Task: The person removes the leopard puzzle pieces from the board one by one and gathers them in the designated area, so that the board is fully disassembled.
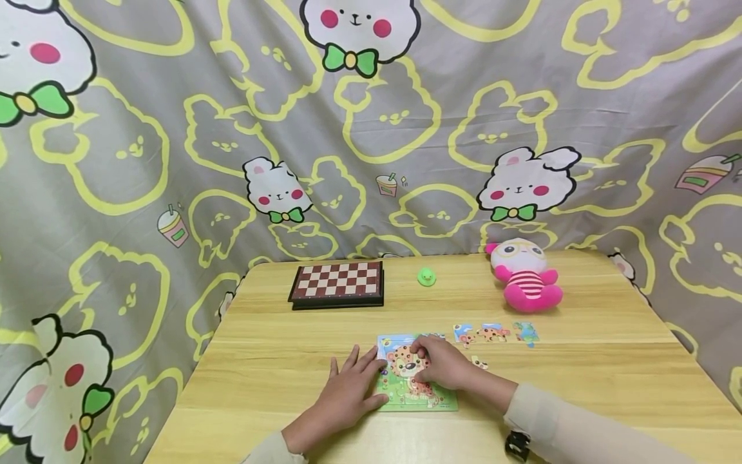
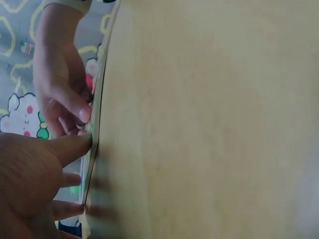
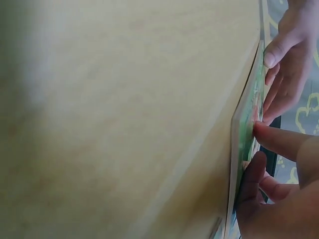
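Note:
A flat jigsaw puzzle [image 1: 400, 401] with a spotted cartoon animal on a green and blue scene lies on the table. My left hand [image 1: 348, 390] is spread at its left side, thumb near the lower edge and fingertips at the left border. My right hand [image 1: 445, 364] reaches over the upper right of the board. Its thumb and curled index finger pinch a puzzle piece [image 1: 418, 363] at the animal's face, partly hidden by the hand. In the right wrist view, the right hand's fingertips [image 3: 256, 128] are right at the board's surface.
Loose puzzle pieces [image 1: 493, 334] lie right of the board, one small piece [image 1: 479, 363] close to the right wrist. Farther back are a checkered board box [image 1: 339, 283], a small green duck [image 1: 426, 277] and a pink plush toy [image 1: 526, 277]. A patterned curtain [image 1: 400, 219] hangs behind the table.

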Available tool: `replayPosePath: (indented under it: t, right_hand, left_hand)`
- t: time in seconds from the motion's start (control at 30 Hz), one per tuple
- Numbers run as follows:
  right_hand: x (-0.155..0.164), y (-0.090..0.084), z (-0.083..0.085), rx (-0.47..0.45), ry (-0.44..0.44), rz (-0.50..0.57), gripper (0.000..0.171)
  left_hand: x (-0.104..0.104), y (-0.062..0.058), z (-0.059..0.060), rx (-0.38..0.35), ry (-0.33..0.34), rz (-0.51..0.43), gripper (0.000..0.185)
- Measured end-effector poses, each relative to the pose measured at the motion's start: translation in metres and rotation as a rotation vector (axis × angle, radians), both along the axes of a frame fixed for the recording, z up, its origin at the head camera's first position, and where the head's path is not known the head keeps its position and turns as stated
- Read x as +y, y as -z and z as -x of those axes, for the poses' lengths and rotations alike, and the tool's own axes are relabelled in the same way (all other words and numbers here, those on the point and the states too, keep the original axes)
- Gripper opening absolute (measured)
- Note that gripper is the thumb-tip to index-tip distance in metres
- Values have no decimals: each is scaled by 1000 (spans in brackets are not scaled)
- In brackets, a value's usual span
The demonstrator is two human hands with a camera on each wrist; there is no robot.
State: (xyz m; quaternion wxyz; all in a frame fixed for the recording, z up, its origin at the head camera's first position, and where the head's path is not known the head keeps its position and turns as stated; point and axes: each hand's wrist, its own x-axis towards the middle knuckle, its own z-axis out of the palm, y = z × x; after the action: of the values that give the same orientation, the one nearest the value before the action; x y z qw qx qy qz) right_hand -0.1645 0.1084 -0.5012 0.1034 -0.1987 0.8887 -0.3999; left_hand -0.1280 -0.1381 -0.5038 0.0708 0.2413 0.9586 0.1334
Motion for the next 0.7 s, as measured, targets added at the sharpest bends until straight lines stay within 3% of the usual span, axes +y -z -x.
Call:
replayPosePath:
  t: [0.3, 0.5, 0.7]
  right_hand:
    - [-3, -5, 3, -47, -13, -2, 42]
    - [-3, -5, 5, -61, -11, 4, 42]
    - [-2, -5, 6, -63, -12, -2, 42]
  left_hand:
    - [6, 1, -7, 88, 103, -63, 39]
    - [15, -2, -12, 133, 199, 16, 51]
    - [16, -3, -12, 128, 236, 88, 62]
